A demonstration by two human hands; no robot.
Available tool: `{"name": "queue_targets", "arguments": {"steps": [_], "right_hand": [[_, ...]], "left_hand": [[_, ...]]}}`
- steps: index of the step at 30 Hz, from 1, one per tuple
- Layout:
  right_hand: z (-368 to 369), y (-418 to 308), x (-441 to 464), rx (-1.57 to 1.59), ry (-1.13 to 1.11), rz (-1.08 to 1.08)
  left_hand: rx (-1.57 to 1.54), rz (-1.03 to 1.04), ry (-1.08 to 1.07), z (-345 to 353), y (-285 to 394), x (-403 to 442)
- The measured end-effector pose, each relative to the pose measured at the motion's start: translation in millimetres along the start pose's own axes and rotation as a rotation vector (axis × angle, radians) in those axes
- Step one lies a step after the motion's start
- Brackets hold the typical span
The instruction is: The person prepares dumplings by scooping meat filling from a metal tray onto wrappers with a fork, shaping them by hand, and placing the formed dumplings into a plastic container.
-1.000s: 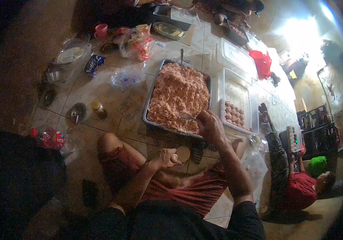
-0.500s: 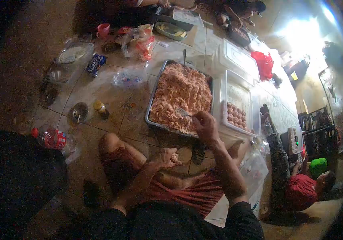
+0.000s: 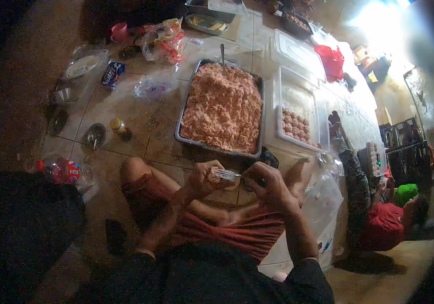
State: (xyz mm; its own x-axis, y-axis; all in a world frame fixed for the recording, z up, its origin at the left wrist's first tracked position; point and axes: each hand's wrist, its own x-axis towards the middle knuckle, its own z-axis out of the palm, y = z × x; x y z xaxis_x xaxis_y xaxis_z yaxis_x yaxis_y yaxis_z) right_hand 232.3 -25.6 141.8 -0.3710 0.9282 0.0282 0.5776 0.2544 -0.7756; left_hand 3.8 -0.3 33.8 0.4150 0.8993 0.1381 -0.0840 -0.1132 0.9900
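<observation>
My left hand (image 3: 204, 178) is curled around a lump of pink minced meat (image 3: 212, 175) above my crossed legs. In my right hand (image 3: 266, 183) is a metal fork (image 3: 225, 174), its tines touching the lump. Just ahead on the tiled floor stands a deep metal tray (image 3: 179, 133) heaped with meat mixture (image 3: 222, 109); another utensil's handle (image 3: 222, 53) sticks up at its far end. To the tray's right, a clear plastic box (image 3: 278, 133) holds rows of round meatballs (image 3: 295, 125).
A small jar (image 3: 117, 125), a dark bowl (image 3: 95, 136) and a plastic bottle (image 3: 67, 171) stand on the left. A blue packet (image 3: 112, 75) lies farther off. A box lid (image 3: 298, 55) rests beyond the meatball box. At right sits a person in a red shirt (image 3: 383, 225).
My right hand has drawn the fork back from the tray to the lump in my left hand. My left hand has risen slightly. The view has shifted a little.
</observation>
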Motion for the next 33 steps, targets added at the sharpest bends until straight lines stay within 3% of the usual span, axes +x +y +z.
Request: {"name": "queue_targets", "arguments": {"steps": [4, 6, 8, 10, 12, 14, 16, 17, 19, 22, 24, 25, 26, 28, 30, 32, 33], "right_hand": [[-13.6, -10.3, -11.9, -0.162, -0.016, 0.021], [-4.8, -13.2, -12.9, -0.081, 0.092, 0.054], [4.7, -13.3, -15.3, -0.005, 0.205, 0.094], [14.2, -5.4, -16.3, -0.011, 0.052, 0.057], [15.4, -3.4, -15.1, -0.063, 0.098, -0.042], [17.7, -0.3, -18.1, 0.031, 0.184, 0.178], [29.2, 6.5, -16.9, 0.012, 0.133, 0.132], [32.6, 8.4, -16.9, -0.011, 0.078, 0.084], [24.8, 1.7, -18.7, 0.001, 0.122, 0.140], [21.4, 1.4, -25.3, 0.088, 0.237, 0.218], [21.3, -2.8, -27.9, 0.153, 0.318, 0.235], [22.4, -11.1, -28.8, 0.178, 0.298, 0.272], [24.4, -16.2, -28.9, 0.202, 0.279, 0.307], [34.3, -13.7, -29.3, 0.188, 0.287, 0.299], [37.8, -10.8, -31.2, 0.174, 0.290, 0.290], [36.1, -8.6, -33.6, 0.149, 0.377, 0.214], [39.5, -6.5, -34.5, 0.151, 0.379, 0.218]], "left_hand": [[-0.254, -0.107, -0.055, -6.4, -32.3, -1.5], [0.196, -0.081, -0.011, -3.5, -26.3, -7.0], [0.134, -0.024, -0.023, -3.5, -26.2, -1.0], [0.072, 0.034, -0.034, -4.8, -26.7, 1.0], [0.006, -0.053, -0.098, -12.3, -27.8, 1.6], [-0.049, -0.007, -0.155, -13.0, -77.9, 7.3], [-0.109, 0.038, -0.224, -13.8, -81.5, 11.0], [0.081, -0.044, -0.268, -17.6, -82.8, 10.7], [0.276, -0.121, -0.299, -19.2, -53.8, 11.8], [0.141, 0.019, -0.111, -13.7, -10.3, -0.1], [-0.123, -0.087, -0.122, -17.0, 4.4, -2.5], [0.095, -0.084, -0.104, -20.0, 8.0, -0.3], [0.095, -0.086, -0.109, -18.0, 7.5, 1.5], [0.131, -0.288, -0.068, -13.8, 3.9, 6.1], [-0.192, -0.400, -0.088, -15.4, 2.5, 7.7], [-0.052, 0.016, -0.123, -16.9, 14.1, 3.4], [0.011, -0.031, -0.108, -13.5, 29.5, 3.8]]}}
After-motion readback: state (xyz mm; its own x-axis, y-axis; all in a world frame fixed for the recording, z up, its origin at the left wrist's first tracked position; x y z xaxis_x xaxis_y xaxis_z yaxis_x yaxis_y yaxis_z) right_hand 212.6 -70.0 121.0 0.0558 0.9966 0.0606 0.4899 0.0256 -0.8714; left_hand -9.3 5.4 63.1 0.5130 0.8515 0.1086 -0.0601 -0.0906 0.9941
